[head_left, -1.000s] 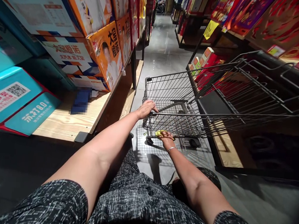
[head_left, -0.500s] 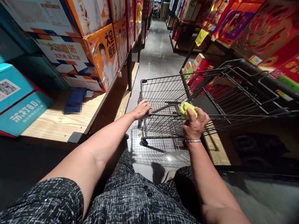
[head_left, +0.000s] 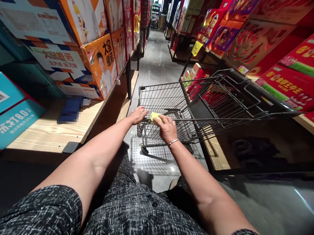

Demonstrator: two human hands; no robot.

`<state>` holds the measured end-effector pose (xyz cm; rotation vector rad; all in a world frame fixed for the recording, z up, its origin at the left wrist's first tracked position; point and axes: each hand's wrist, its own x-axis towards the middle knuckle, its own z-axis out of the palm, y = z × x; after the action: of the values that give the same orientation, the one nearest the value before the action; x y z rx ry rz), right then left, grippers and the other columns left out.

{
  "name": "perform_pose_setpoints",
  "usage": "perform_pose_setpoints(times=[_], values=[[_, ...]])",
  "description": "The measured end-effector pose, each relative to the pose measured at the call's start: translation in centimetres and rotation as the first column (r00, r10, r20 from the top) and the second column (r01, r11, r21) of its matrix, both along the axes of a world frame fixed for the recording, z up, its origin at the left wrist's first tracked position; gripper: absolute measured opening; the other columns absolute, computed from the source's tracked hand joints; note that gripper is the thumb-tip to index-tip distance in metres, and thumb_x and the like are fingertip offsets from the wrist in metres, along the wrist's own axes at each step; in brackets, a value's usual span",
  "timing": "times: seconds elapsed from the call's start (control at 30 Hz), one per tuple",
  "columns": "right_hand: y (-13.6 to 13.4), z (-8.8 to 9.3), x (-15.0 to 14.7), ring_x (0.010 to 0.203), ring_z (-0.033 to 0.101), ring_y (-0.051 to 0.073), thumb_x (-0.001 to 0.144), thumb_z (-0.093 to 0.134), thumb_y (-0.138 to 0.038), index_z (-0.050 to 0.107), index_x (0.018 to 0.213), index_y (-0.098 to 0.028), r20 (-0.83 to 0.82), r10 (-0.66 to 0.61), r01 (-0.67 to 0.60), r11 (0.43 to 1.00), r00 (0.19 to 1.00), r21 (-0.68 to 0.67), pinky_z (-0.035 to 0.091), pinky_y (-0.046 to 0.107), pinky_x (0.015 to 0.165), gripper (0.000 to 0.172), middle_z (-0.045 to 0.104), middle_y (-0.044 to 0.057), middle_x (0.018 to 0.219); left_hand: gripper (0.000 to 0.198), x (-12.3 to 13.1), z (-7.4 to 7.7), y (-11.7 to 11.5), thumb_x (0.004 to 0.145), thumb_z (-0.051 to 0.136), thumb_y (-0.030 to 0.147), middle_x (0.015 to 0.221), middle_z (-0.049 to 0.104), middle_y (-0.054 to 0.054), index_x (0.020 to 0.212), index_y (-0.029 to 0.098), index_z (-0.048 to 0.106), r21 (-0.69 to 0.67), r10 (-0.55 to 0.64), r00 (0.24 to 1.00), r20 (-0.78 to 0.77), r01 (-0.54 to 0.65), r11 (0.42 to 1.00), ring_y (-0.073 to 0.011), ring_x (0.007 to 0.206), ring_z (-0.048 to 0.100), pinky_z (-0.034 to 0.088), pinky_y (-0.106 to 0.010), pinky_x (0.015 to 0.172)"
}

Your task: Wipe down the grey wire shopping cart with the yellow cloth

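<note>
Head view: holding the yellow cloth in the right hand, apparently against the near rim of the wire cart, just beside the left hand. Probably being partway through wiping the cart; not showing which bars are done or left. Bending the right hand's fingers closely round the cloth, nearly closed, with the thumb lying along it. Resting the left hand's fingers, gently curved and together, over the rim's corner; leaving any firm grip impossible to tell.
</note>
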<state>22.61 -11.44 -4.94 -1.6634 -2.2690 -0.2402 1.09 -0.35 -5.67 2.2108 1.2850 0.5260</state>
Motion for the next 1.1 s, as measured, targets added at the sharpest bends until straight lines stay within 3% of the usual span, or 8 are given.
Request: perform_pose_setpoints(times=[0.2, 0.3, 0.43, 0.6, 0.73, 0.9, 1.0, 1.1], values=[[-0.2, 0.8, 14.8, 0.117, 0.045, 0.028, 0.076, 0.055, -0.004, 0.068, 0.127, -0.029, -0.116, -0.315, 0.331, 0.931, 0.942, 0.152, 0.038, 0.039, 0.086, 0.058, 0.063, 0.008, 0.132, 0.055, -0.5, 2.5, 0.1, 0.104, 0.024, 0.053, 0.147, 0.056, -0.006, 0.11, 0.024, 0.069, -0.02, 0.02, 0.965, -0.263, -0.026, 0.999, -0.025, 0.152, 0.029, 0.027, -0.049, 0.121], [0.4, 0.1, 18.1, 0.115, 0.047, 0.028, 0.067, 0.055, -0.002, 0.07, 0.122, -0.023, -0.209, -0.331, 0.373, 0.903, 0.92, 0.215, 0.04, 0.043, 0.094, 0.061, 0.062, 0.011, 0.127, 0.055, 0.9, 4.2, -0.6, 0.103, 0.028, 0.054, 0.133, 0.067, -0.007, 0.102, 0.024, 0.074, 0.016, -0.008, 0.904, -0.427, 0.017, 1.0, -0.0318, 0.146, 0.037, 0.022, -0.058, 0.119], [1.3, -2.2, 14.5, 0.117, 0.045, 0.028, 0.069, 0.053, -0.003, 0.069, 0.121, -0.024, -0.296, -0.189, 0.285, 0.902, 0.936, 0.324, 0.039, 0.047, 0.103, 0.059, 0.059, 0.01, 0.127, 0.061, 4.1, 5.6, -2.5, 0.105, 0.019, 0.055, 0.13, 0.069, -0.01, 0.123, 0.024, 0.069, 0.016, -0.117, 0.891, -0.439, 0.138, 0.99, -0.0293, 0.128, 0.055, 0.023, -0.056, 0.118], [1.0, -7.1, 7.5, 0.127, 0.037, 0.027, 0.085, 0.054, -0.01, 0.07, 0.119, -0.03, -0.297, -0.11, 0.218, 0.908, 0.948, 0.358, 0.038, 0.046, 0.108, 0.042, 0.055, 0.008, 0.131, 0.066, 5.7, 5.2, -4.4, 0.105, 0.009, 0.058, 0.148, 0.058, -0.006, 0.141, 0.026, 0.055, -0.077, -0.2, 0.924, -0.325, 0.185, 0.98, -0.0282, 0.135, 0.052, 0.034, -0.049, 0.112], [-0.1, -12.7, 4.9, 0.125, 0.041, 0.027, 0.092, 0.05, -0.013, 0.072, 0.12, -0.035, -0.131, -0.131, 0.125, 0.991, 0.983, -0.048, 0.038, 0.044, 0.106, 0.042, 0.06, 0.005, 0.133, 0.07, 5.1, 5.3, -4.1, 0.106, 0.002, 0.054, 0.147, 0.059, -0.006, 0.141, 0.026, 0.055, -0.131, -0.188, 0.922, -0.337, 0.151, 0.98, -0.0283, 0.136, 0.05, 0.032, -0.05, 0.111], [-2.1, -18.5, 3.9, 0.123, 0.048, 0.027, 0.085, 0.053, -0.009, 0.077, 0.104, -0.032, -0.009, -0.072, 0.062, 0.915, 0.997, -0.398, 0.043, 0.041, 0.097, 0.038, 0.064, 0.003, 0.133, 0.071, 4.8, 6.1, -3.3, 0.106, 0.0, 0.051, 0.154, 0.053, -0.006, 0.147, 0.025, 0.052, -0.214, -0.214, 0.914, -0.344, 0.145, 0.966, -0.0294, 0.141, 0.045, 0.028, -0.053, 0.114], [-2.3, -18.8, 4.3, 0.126, 0.046, 0.027, 0.086, 0.054, -0.011, 0.077, 0.104, -0.03, -0.012, -0.045, 0.037, 0.922, 0.999, -0.386, 0.041, 0.042, 0.101, 0.035, 0.064, 0.004, 0.132, 0.071, 4.7, 6.1, -3.1, 0.105, 0.0, 0.053, 0.155, 0.051, -0.006, 0.152, 0.027, 0.047, -0.222, -0.23, 0.902, -0.365, 0.156, 0.963, -0.031, 0.141, 0.045, 0.027, -0.055, 0.115], [-1.6, -16.2, 6.0, 0.121, 0.047, 0.026, 0.091, 0.052, -0.013, 0.076, 0.112, -0.033, -0.047, -0.028, 0.017, 0.975, 0.998, -0.223, 0.041, 0.042, 0.101, 0.037, 0.065, 0.005, 0.129, 0.069, 4.3, 6.1, -2.8, 0.104, 0.0, 0.056, 0.159, 0.046, -0.005, 0.16, 0.031, 0.033, -0.225, -0.249, 0.886, -0.39, 0.171, 0.959, -0.0314, 0.145, 0.04, 0.024, -0.057, 0.116]])
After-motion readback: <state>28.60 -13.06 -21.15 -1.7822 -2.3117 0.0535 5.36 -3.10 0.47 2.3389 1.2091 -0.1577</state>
